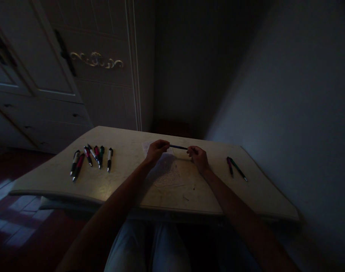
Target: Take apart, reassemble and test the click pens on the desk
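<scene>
A slim dark pen (pixel 178 147) is stretched level between my two hands, above the table. My left hand (pixel 157 151) pinches its left end, and my right hand (pixel 198 156) grips the right end. Whether it is one whole pen or parts of one is too dark to tell. Below my hands lies a sheet of paper (pixel 168 175) with faint marks, partly in shadow. Small dark bits (pixel 186 198) are on the tabletop near its front edge.
Several pens (pixel 97 154) in white, pink and green lie on the left of the pale table (pixel 127 181). A purple pen (pixel 230 166) and a green pen (pixel 239 169) touch on the right. A cabinet (pixel 104 90) stands behind at left; a wall (pixel 302 113) borders the right.
</scene>
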A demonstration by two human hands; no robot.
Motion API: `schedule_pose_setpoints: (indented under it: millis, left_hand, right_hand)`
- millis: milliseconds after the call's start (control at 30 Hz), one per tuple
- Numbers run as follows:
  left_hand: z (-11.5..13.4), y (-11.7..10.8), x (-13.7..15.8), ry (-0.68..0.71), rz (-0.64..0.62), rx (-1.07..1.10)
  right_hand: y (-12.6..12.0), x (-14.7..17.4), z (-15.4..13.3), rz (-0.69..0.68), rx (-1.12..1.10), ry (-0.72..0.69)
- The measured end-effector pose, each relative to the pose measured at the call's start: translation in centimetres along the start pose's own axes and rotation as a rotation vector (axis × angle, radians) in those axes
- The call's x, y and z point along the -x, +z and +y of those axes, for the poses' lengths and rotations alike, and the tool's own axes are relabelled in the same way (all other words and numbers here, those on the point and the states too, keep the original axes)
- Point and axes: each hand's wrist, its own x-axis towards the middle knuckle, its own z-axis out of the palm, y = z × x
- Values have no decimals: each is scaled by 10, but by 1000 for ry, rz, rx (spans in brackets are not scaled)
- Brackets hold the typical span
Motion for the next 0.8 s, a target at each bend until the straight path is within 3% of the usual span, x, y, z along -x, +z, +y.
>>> schedule_pose_setpoints:
  millis: [167,267,367,633,800]
  left_hand:
    - [5,2,-1,12,12,231]
    - [5,3,-1,-89,72,148]
    - [3,3,0,-163,11,95]
    - [8,2,3,-89,-70,223]
    - [13,1,3,-128,-1,282]
  right_hand:
    - [0,-1,2,-4,-19,25]
    - [1,-2,3,12,-22,12]
    - [2,-2,3,12,-11,-1]
    - [2,2,-2,2,8,1]
    - [3,1,-2,-1,-14,19]
